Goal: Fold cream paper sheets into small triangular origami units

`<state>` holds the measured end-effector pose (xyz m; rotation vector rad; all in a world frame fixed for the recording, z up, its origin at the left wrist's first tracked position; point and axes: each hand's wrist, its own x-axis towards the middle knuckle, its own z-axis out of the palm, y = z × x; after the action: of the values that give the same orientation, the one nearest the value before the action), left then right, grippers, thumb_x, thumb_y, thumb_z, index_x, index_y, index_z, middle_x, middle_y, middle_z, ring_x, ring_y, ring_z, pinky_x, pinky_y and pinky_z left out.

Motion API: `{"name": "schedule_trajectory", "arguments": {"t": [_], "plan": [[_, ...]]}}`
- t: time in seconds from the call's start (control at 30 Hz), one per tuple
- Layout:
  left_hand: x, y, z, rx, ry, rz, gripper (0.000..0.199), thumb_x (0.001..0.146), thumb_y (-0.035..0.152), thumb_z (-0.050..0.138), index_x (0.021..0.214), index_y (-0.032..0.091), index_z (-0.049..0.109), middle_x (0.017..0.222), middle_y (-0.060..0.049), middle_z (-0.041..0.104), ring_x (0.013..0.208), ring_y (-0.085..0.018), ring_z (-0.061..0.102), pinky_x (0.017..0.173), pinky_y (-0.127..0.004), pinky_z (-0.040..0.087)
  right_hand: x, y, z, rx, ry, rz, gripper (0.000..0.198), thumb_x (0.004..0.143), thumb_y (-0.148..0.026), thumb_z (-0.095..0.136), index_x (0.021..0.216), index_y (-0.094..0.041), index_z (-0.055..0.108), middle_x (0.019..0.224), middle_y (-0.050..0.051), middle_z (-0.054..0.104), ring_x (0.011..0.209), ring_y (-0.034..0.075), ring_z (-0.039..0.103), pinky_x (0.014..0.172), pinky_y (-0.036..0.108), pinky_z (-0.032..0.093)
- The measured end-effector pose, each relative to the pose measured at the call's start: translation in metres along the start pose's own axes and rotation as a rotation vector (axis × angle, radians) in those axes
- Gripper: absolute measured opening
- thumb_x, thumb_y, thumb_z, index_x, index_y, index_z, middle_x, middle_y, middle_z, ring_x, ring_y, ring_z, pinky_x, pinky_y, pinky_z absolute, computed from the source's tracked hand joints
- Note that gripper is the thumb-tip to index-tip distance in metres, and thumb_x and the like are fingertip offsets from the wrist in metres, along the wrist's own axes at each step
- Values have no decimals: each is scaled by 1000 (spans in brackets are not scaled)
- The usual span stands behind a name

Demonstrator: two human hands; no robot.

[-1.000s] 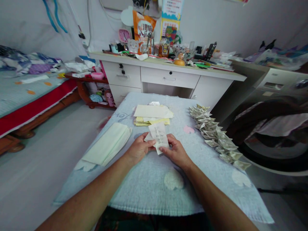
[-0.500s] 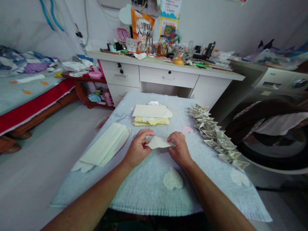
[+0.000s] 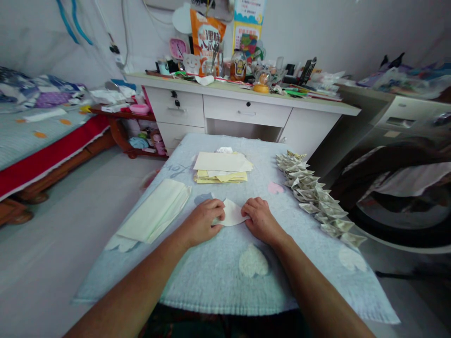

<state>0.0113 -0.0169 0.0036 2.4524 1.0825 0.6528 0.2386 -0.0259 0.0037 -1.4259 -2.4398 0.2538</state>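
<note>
Between left hand (image 3: 203, 220) and right hand (image 3: 260, 217) | paper (image 3: 232, 214) | ends partly hidden by fingers (image 3: 219, 206)

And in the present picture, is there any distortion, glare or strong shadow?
Head view: apparent wide-lens distortion, the washing machine leaning near the right edge; head view: soft light, no strong glare on the held paper; head view: faint shadows on the cloth, darkness below its near edge.

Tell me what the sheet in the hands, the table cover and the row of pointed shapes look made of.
The sheet: apparently thin, matte paper, by its gentle curve and crisp edge. The table cover: soft fabric with a dull finish, judging by its slightly fuzzy texture and ridged hem. The pointed shapes: probably folded matte paper, from their sharp points and flat facets; any coating is unclear.
</note>
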Motion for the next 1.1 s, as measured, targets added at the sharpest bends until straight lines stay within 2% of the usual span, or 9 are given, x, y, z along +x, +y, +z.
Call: {"name": "schedule_trajectory", "arguments": {"t": [0.1,0.17,0.3,0.4,0.5,0.73,0.9,1.1], "plan": [[-1,2,-3,133,9,42,6,73,16,66,75,19,61,106,-6,60,104,-24,51,92,-40,41,-1,3,-2,28,-18,5,24,71,-4,51,85,-21,60,92,3,58,93,21,45,81,33,31],[-1,4,-4,193,-19,55,4,77,18,63,74,19,61,94,-5,61,94,-22,52,85,-36,41,-1,6,-3,59,-18,17,24,72,-4,52,86,-21,61,91,3,59,92,20,46,81,33,32],[-1,2,-4,201,-86,23,9,83,18,56,78,18,62,78,-4,60,79,-19,54,74,-31,40,-2,11,-6,147,-2,25,19,78,-7,54,85,-21,64,90,2,61,90,19,48,82,32,32],[0,-2,-3,133,-102,-34,15,87,20,51,84,19,65,81,-4,62,81,-19,56,75,-30,41,-1,14,-6,198,14,55,13,85,-15,56,84,-22,67,90,3,63,89,19,50,83,33,33],[1,-4,-4,102,-96,-97,19,88,22,49,81,17,65,81,-5,61,82,-19,56,74,-30,42,1,15,-4,232,33,117,9,86,-21,60,85,-21,68,91,4,63,91,20,51,84,34,33],[1,-6,-1,136,18,-147,19,86,25,52,76,15,65,88,-7,56,90,-21,52,83,-34,42,5,16,-1,247,59,236,11,86,-26,61,81,-21,69,92,3,61,94,20,50,86,35,33],[2,-9,1,135,6,-166,19,86,26,53,76,15,65,89,-7,55,91,-21,51,84,-35,42,4,23,-2,289,59,223,4,83,-19,62,83,-20,66,91,3,60,92,19,50,84,33,34],[1,-10,-1,154,-34,-146,16,85,28,56,77,16,64,91,-7,56,93,-22,50,84,-36,41,1,29,-5,286,31,171,8,79,-12,64,82,-20,66,92,3,60,92,19,49,85,33,33]]}}
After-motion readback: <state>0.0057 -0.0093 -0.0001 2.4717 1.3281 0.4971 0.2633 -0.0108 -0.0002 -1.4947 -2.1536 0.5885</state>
